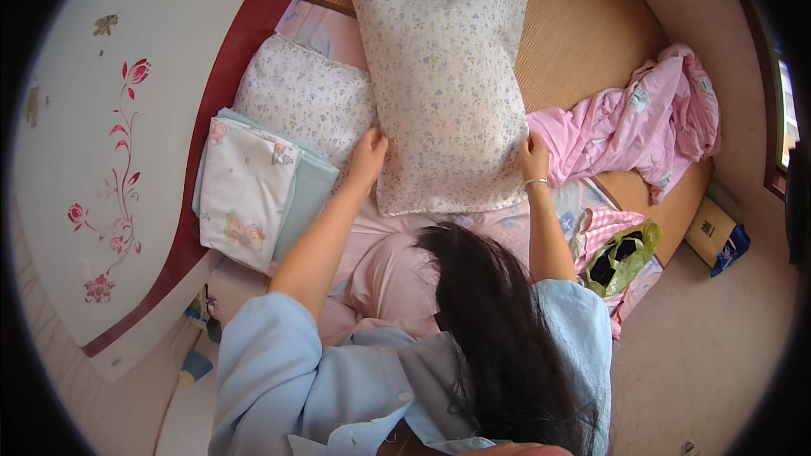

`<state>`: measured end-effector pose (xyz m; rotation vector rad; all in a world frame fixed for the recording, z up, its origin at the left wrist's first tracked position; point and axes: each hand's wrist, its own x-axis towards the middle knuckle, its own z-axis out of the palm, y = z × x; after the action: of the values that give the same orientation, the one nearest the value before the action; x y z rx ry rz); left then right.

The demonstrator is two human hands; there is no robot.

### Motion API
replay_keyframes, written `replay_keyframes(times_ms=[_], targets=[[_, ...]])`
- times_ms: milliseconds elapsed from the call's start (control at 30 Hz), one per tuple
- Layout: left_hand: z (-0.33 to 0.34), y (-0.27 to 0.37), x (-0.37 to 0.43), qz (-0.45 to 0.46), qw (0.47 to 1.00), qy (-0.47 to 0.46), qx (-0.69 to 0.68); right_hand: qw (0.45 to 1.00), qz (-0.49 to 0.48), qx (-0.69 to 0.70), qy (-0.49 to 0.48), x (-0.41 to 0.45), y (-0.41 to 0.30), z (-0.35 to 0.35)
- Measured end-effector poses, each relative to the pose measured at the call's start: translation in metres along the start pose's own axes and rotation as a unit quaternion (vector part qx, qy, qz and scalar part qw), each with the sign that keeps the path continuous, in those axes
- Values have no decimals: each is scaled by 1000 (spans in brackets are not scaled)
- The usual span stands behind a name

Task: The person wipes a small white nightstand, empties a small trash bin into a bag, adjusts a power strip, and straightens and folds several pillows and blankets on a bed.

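Note:
A cream pillow with a small floral print [450, 95] lies upright in the picture in front of me, on the bed. My left hand [370, 155] grips its left edge near the lower corner. On the opposite side, my right hand [534, 155], with a bracelet at the wrist, grips the right edge at about the same height. A second pillow in a similar floral print [307, 95] lies to the left, partly beneath the first. Folded bedding, white with cartoon bears [247, 196] and pale green [313, 187], rests over its lower part, beside my left forearm.
A crumpled pink quilt or garment [614, 120] lies right of the pillow on the woven mat [583, 25]. Nearer are pink checked cloth [605, 228] and a green plastic bag [624, 259]. The red-edged headboard [218, 95] borders the left; a paper bag [709, 228] stands right.

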<state>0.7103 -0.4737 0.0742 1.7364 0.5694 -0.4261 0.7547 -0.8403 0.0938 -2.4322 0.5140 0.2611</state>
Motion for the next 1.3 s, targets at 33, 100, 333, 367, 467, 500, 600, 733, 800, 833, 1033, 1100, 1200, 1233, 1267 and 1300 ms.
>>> replay_keyframes(times_ms=[33,100,333,367,467,500,600,733,800,833,1033,1100,1200,1233,1267,1300], targets=[[4,22,7,-13,998,19,-53,999,-9,27,19,2,-5,7],[1,49,30,-88,982,16,-165,994,-42,88,55,15,-25,23],[69,113,0,180,980,-6,-89,919,106,380,2,34,-9,27],[61,105,0,103,986,19,-134,904,120,410,-1,34,-10,26],[21,79,28,19,988,92,-120,959,30,280,21,48,-2,31],[27,79,20,32,987,95,-125,965,26,260,9,39,-11,39],[40,116,-9,130,983,20,-130,969,29,243,14,45,6,38],[-20,67,-5,87,988,65,-105,961,-1,275,11,43,9,58],[-26,67,-9,72,994,74,-35,973,-12,229,-12,46,-9,56],[-15,79,-12,94,992,61,-51,980,-13,197,-20,45,-7,49],[-39,91,-28,54,997,6,-53,986,20,168,-5,39,10,62],[-55,62,-11,-17,996,71,-56,992,-16,120,20,41,5,66],[-53,58,-3,95,992,85,24,996,-46,58,53,32,-1,63],[-50,68,1,150,983,101,41,997,-43,42,44,28,-13,61],[-50,79,8,209,965,111,109,998,-40,25,34,24,-26,57],[-46,92,14,268,941,116,173,999,-36,6,29,19,-34,48]])
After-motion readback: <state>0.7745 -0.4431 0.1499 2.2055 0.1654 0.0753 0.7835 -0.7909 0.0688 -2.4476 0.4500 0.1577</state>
